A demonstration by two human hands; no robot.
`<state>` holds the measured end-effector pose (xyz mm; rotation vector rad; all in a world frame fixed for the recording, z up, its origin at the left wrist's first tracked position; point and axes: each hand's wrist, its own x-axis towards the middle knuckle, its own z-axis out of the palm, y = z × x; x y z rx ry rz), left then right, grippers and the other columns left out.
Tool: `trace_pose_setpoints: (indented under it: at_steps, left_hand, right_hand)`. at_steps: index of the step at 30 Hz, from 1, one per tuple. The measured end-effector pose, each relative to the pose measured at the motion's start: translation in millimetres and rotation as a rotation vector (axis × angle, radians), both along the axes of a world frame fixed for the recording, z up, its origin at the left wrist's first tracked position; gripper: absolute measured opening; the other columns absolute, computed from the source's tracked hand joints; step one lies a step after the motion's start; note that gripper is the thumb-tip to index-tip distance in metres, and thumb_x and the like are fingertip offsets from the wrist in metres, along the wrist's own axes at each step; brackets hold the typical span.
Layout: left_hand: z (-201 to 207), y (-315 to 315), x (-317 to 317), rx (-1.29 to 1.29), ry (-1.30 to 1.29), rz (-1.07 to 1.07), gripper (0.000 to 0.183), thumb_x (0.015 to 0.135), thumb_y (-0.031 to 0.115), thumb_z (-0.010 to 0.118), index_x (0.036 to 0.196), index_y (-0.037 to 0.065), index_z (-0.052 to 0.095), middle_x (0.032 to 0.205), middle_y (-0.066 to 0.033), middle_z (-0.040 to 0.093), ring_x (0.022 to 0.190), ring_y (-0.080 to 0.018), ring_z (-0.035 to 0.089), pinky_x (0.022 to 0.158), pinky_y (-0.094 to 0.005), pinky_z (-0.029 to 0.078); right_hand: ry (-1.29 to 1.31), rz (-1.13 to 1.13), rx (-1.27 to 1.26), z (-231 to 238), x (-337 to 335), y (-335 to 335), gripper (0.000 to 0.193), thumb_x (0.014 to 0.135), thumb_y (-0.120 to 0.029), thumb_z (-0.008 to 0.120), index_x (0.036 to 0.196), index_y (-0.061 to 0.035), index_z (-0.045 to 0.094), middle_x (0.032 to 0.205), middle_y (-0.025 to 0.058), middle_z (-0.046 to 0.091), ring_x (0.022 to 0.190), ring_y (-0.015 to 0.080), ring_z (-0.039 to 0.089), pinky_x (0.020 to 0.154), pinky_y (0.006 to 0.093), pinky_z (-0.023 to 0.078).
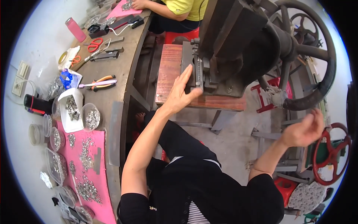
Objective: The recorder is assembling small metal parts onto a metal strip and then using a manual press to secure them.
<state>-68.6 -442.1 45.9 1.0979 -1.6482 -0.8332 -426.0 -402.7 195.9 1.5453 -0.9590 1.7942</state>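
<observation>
My left hand (181, 92) is open, its fingers stretched out and its thumb apart. The fingers lie at the edge of a narrow ridged metal strip or die (200, 72) on the bed of a dark hand press (227, 87); whether they touch it I cannot tell. My right hand (305, 130) is raised just below the rim of the press's large handwheel (330, 74), apart from it. Its fingers are loosely curled and slightly blurred, with nothing visible in them. Cloth or string is wrapped around the lower wheel rim (275, 96).
The press stands on a reddish wooden stand (169, 71). Along the left runs a workbench (125, 56) with pliers (99, 83), red scissors (95, 44), tubs of small metal pieces (90, 117) and a pink mat (100, 149). A red handwheel (331, 154) is at right. Another person in yellow (182, 9) sits beyond.
</observation>
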Motion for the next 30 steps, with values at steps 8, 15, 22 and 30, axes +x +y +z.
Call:
trace_pose_setpoints:
  at_steps: [8,15,22,30]
  left_hand:
    - [-11,5,-12,-0.014,-0.161,0.105,0.116,0.077,0.059,0.08,0.158,-0.004,0.025,0.165,-0.0215,0.026,0.155,-0.035,0.023,0.125,-0.0549,0.014]
    - [-13,-6,-13,-0.1,-0.232,0.169,0.107,0.077,0.057,0.081,0.156,0.001,0.036,0.163,-0.0166,0.034,0.154,-0.0362,0.025,0.125,-0.0552,0.013]
    - [-2,-31,-19,-0.091,-0.323,0.133,0.106,0.076,0.059,0.08,0.153,-0.002,0.04,0.162,-0.0192,0.037,0.152,-0.0427,0.024,0.123,-0.0602,0.012]
    - [-2,-49,-20,-0.082,-0.357,0.159,0.106,0.076,0.058,0.08,0.154,-0.001,0.039,0.162,-0.0183,0.037,0.152,-0.0419,0.025,0.123,-0.06,0.013]
  right_hand:
    - [-0.464,0.196,0.438,-59,-36,-59,0.024,0.091,-0.005,0.074,0.103,0.0013,0.054,0.079,0.0056,0.066,0.069,0.0123,0.063,0.072,0.0265,0.052]
    - [-0.19,0.026,0.732,59,-65,-49,0.028,0.092,-0.017,0.074,0.105,0.0015,0.057,0.075,0.0056,0.063,0.062,0.0128,0.061,0.062,0.0271,0.047]
    - [0.02,0.144,1.0,174,-78,-109,0.03,0.097,-0.035,0.067,0.099,-0.0059,0.061,0.068,-0.0016,0.052,0.057,0.0058,0.049,0.054,0.0225,0.036]
    - [0.092,0.209,1.176,228,-81,-172,0.036,0.097,-0.04,0.067,0.085,-0.0093,0.054,0.064,-0.0037,0.049,0.046,0.0021,0.046,0.042,0.0174,0.039]
